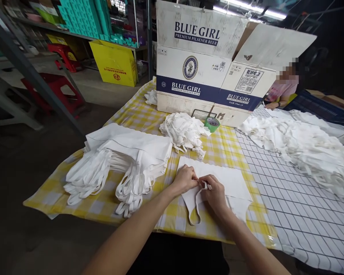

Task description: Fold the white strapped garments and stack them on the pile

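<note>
Our left hand (186,178) and right hand (215,193) met fingertip to fingertip over the white cloth piece (227,177). On the right, we had thumb and fingers pinched on the thin white strap (197,217), near its upper part. Our left fingertips were bunched together just beside that pinch, over the cloth; we could not tell exactly what they gripped, because the hand hid it.

The cloth piece lay flat beneath both hands, spreading beyond the fingers on the far side and out to the right, while the strap drooped in a loop toward us, between the wrists. Under it we had a yellow checked tablecloth (231,143).

To the left, well apart from our fingers, lay a stack of white pieces (129,143) with bundled straps hanging forward. Beyond the hands sat a small white heap (185,129), with a green tape roll (212,124) just beside it, before a large carton (200,63). To the right, a bigger white pile (304,147) spread over a grid-patterned cloth (278,202).
</note>
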A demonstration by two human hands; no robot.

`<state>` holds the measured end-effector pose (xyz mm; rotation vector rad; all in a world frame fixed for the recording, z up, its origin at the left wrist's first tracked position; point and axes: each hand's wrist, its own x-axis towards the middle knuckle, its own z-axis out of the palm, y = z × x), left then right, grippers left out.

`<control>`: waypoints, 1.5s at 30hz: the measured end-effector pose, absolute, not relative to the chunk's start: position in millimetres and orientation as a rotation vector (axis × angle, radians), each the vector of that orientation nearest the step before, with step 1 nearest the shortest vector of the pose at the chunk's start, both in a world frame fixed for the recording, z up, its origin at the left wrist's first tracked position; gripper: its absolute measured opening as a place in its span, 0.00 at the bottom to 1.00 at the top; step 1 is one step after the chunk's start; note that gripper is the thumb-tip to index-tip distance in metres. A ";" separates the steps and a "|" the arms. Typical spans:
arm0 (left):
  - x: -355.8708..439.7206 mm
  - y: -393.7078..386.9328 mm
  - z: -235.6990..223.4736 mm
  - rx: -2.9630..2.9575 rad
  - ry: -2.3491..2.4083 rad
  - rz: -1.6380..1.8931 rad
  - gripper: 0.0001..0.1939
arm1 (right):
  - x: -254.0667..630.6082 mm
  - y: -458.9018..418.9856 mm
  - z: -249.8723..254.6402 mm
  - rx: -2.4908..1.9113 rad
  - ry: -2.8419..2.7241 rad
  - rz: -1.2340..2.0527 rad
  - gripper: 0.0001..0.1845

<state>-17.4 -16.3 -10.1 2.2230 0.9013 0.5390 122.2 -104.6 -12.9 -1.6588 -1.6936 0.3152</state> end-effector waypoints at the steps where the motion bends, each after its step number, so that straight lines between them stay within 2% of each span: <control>1: -17.2 -16.8 -10.4 2.214 0.900 0.549 0.05 | 123.1 -106.0 -13.3 -1.666 -1.694 0.319 0.17; 6: -17.6 -17.4 -9.7 2.209 0.892 0.547 0.05 | 124.8 -107.7 -11.1 -1.732 -1.659 0.353 0.11; 12: -18.7 -18.4 -8.7 2.217 0.896 0.560 0.08 | 124.5 -99.1 -0.6 -1.819 -1.751 0.361 0.09; 20: -17.7 -19.8 -8.2 2.189 0.917 0.526 0.05 | 127.3 -101.3 1.4 -1.788 -2.064 0.112 0.10; 28: -24.2 -14.4 -6.0 2.203 0.786 0.473 0.05 | 119.3 -126.8 5.0 -1.651 -2.116 0.059 0.14; 35: -35.1 -4.9 3.1 2.148 0.638 0.293 0.20 | 96.6 -155.9 4.6 -1.486 -2.140 0.031 0.07; 39: -38.6 -1.6 6.7 2.115 0.612 0.225 0.21 | 96.1 -174.4 3.0 -1.404 -2.351 -0.017 0.07; 42: -43.1 0.7 9.6 2.124 0.549 0.178 0.20 | 92.3 -192.8 6.5 -1.374 -2.490 0.066 0.08; 45: -44.9 3.1 11.1 2.102 0.525 0.183 0.20 | 84.1 -215.1 10.1 -1.275 -2.610 0.202 0.14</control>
